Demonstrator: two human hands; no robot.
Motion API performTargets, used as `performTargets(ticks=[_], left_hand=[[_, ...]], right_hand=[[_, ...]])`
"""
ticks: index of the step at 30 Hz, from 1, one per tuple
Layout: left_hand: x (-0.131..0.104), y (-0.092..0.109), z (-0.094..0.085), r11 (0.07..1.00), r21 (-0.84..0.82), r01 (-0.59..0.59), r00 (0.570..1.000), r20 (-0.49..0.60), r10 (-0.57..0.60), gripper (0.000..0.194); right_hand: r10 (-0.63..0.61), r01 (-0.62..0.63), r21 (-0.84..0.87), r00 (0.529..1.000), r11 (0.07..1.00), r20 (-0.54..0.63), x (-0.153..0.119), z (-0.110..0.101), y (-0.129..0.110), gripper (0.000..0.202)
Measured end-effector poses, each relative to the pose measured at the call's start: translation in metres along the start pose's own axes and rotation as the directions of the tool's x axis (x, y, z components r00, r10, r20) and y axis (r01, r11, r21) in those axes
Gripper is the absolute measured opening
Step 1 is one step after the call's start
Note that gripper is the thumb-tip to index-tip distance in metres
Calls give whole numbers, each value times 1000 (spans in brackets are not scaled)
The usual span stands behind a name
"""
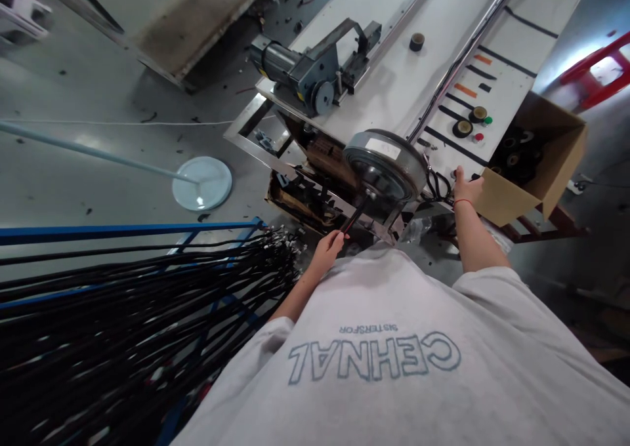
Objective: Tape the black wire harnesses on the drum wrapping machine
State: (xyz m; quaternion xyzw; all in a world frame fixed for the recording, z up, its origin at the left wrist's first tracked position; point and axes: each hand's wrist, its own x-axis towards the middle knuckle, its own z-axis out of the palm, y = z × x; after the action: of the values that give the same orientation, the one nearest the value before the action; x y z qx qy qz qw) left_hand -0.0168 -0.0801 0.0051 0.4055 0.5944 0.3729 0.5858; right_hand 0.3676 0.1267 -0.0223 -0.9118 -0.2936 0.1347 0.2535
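My left hand (329,250) is closed around a black cable (357,215), which runs up to the hub of a dark round wheel (386,164) at the bench's near end. A white label sticks to the wheel's rim. My right hand (467,189), with a red cord at the wrist, is at the near edge of the white workbench (388,72). Its thumb points up over the edge and its other fingers curl, partly hidden; what they grip cannot be made out. Beside it are black looped handles (438,185), apparently of scissors. Black tape strips (455,145) lie on the bench just beyond.
A motor unit (315,65) is mounted at the bench's left side. Tape rolls (462,128) stand near green and red buttons (479,137). To the right is a cardboard box (556,151) of dark rolls. Many black cables (123,321) hang on a blue rack (123,229) at left.
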Motion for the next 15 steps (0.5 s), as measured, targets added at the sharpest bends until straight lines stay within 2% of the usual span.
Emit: performTargets(ticks=[8,15], left_hand=[[35,18,16,994,59,-95,995,-21,96,44],[58,38,29,980,175,-96,993,-44,105,31]], right_hand=[[-13,13,-15,1000,1000,7,2,1,3,67],[-11,11,3,1000,1000,-5,1,2,5,68]])
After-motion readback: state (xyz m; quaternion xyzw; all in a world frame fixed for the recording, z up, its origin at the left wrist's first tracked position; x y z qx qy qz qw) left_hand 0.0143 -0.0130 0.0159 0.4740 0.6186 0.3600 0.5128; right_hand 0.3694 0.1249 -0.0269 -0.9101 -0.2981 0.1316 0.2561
